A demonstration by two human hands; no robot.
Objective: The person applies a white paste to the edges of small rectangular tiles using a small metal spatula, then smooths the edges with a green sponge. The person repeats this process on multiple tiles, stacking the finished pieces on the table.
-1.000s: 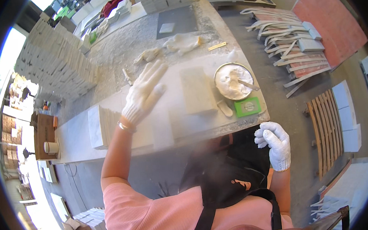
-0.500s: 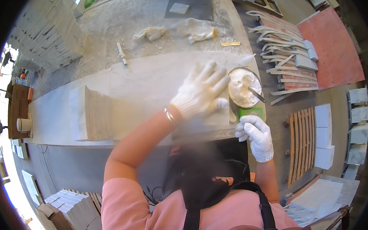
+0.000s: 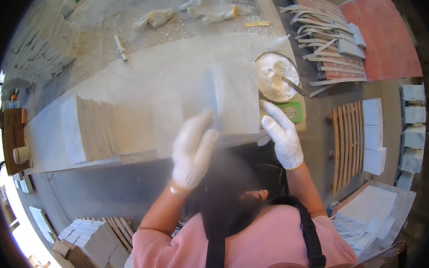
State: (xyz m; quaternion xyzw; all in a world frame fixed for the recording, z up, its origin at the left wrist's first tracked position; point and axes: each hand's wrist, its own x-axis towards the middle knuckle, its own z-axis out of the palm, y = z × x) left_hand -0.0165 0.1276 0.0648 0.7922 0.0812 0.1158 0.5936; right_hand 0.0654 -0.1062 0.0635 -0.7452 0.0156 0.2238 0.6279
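My left hand (image 3: 193, 150), in a white knitted glove, is over the table's near edge with fingers stretched out and thumb apart. It is nearest the left side of a pale, veined tile (image 3: 238, 100). My right hand (image 3: 282, 137), gloved too, is at the tile's right edge, fingers extended and parted; whether they touch it I cannot tell. A second pale tile-like piece (image 3: 168, 119) shows faintly left of my left hand. Beyond my right hand stands a round bowl (image 3: 270, 76) of white paste with a dark-handled tool (image 3: 294, 86) stuck in it. Haze blurs the middle.
A green packet (image 3: 291, 111) lies below the bowl. A stack of thin tiles (image 3: 89, 129) stands left. Loose gloves (image 3: 209, 9), a white tube (image 3: 120, 48) and a yellowish strip (image 3: 257, 24) lie farther back. Right of the table are pale strips (image 3: 324, 43) and a wooden pallet (image 3: 348, 148).
My left hand has come back off the tile, toward me and to the left. My right hand has moved up and left to the tile's edge, its fingers opening. The view has shifted slightly.
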